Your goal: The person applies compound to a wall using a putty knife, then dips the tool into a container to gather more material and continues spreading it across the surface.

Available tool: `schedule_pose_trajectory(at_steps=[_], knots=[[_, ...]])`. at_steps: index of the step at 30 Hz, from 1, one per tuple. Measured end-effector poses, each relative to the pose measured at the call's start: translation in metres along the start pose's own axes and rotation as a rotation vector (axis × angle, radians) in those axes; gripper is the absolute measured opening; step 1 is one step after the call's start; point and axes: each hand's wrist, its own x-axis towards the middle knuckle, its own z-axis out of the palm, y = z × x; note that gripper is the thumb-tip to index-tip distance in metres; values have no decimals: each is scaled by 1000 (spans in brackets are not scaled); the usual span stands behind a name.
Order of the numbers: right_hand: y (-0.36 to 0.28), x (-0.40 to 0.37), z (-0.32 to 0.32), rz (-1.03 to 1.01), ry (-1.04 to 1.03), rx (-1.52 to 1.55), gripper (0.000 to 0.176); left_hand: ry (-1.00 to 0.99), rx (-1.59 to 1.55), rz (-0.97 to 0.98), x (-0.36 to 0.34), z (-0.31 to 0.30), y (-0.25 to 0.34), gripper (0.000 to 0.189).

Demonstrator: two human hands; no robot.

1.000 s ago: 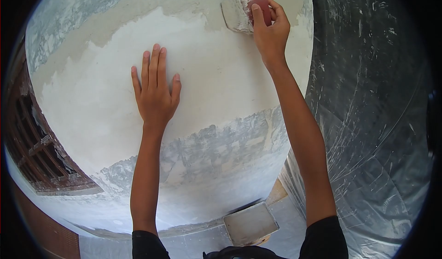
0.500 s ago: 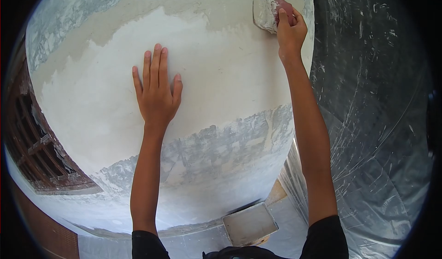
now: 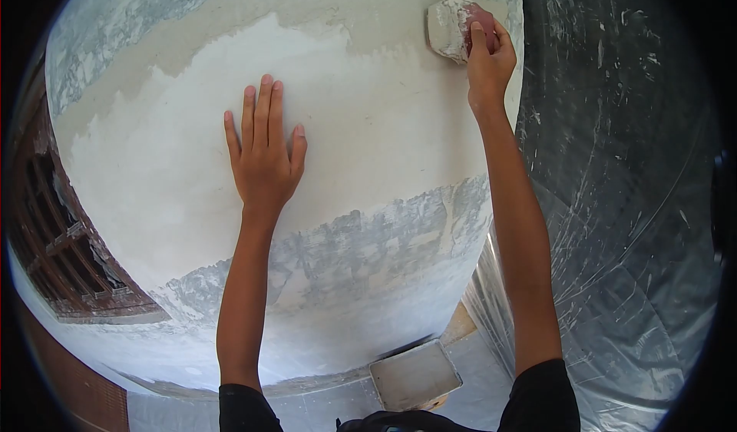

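My right hand [image 3: 492, 62] grips the reddish handle of a putty knife [image 3: 445, 29] near the wall's upper right edge. Pale filler is caked over its wide blade, which lies against the wall. Flat on the pale coated band of the wall [image 3: 368, 136] rests my left hand [image 3: 266, 152], fingers stretched out, holding nothing. Above this smooth white area runs a damp-looking beige strip [image 3: 223, 17]. Below it, the wall shows patchy grey-blue.
A brown wooden window grille [image 3: 65, 232] is at the left. Plastic sheeting [image 3: 614, 201], spattered white, hangs to the right of the wall edge. At the wall's foot stands a rectangular tray [image 3: 417, 374], with more sheeting on the floor.
My right hand and the putty knife have shifted slightly down and to the right. The left hand stays on nearly the same spot.
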Motion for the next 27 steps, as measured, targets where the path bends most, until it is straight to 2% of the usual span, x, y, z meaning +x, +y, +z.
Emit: schedule_pose_trajectory(at_steps=[1,3,5,7,9,10,12,13,15,17,19,21,23,24,27], knots=[[-3,-4,1,-5,-106,-98,42,-2,0,-2,0,0,0,63],[-3,0,-1,0,-92,-155,41,3,-1,1,-1,0,1,63],[11,12,-4,20,124,9,40,9,4,1,-1,1,0,63],[8,9,-5,53,145,77,39,0,0,1,-1,1,-1,63],[10,1,-5,-49,-55,-30,41,-1,5,0,0,0,0,63],[10,1,-8,-47,-55,-32,41,-4,9,2,0,0,0,62],[9,4,-15,102,3,-51,40,-2,3,1,-2,0,1,62],[8,7,-18,103,4,-49,40,3,0,0,-2,1,0,62],[4,11,-22,141,169,69,39,4,1,2,-2,1,0,62],[5,2,-19,91,136,152,38,6,-2,4,-2,1,2,63],[3,-8,-17,-16,-113,-34,34,20,35,-3,-1,0,3,61],[12,2,-23,-11,-128,-119,36,17,36,-4,-1,0,3,61],[21,14,-28,80,159,-54,39,12,41,-8,-3,-1,4,61],[18,13,-28,85,214,7,40,7,40,-13,-3,-1,5,61],[13,0,-24,21,78,124,39,11,41,-24,-5,1,9,62]])
